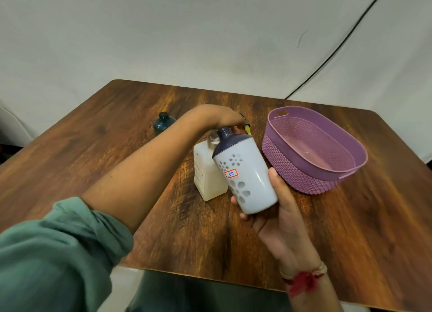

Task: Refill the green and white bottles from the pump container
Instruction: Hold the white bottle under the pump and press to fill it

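Wood table point(93, 159), seen from above by the person seated at its near edge.

Right hand point(278, 218) grips the white bottle point(247, 169) low on its body: thumb point(278, 183) up the right side, fingertips point(236, 200) showing round the left. The bottle is held off the table and tilted, dark blue neck point(224, 136) leaning far and left, right up against the pump top. Grey flower print, sticker point(231, 173) marked 35.

Pump container point(205, 171) stands upright on the table, mid-scene, just left of and partly behind the white bottle; pale, translucent.

Left hand point(215, 116) reaches across from the left and lies over the pump top, wrist bent, fingers pointing down. They are hidden behind the hand's back and the bottle neck, so I cannot tell whether they grip the pump or only press it.

Green bottle point(163, 122) stands far left of the pump container, apart from it, partly behind the left forearm.

Purple basket point(311, 178) sits right of the bottles. A small yellow and black thing point(247, 129) lies just beyond the left hand (too small to identify). Red thread point(304, 280) on the right wrist, green sleeve point(58, 253) pushed up the left arm
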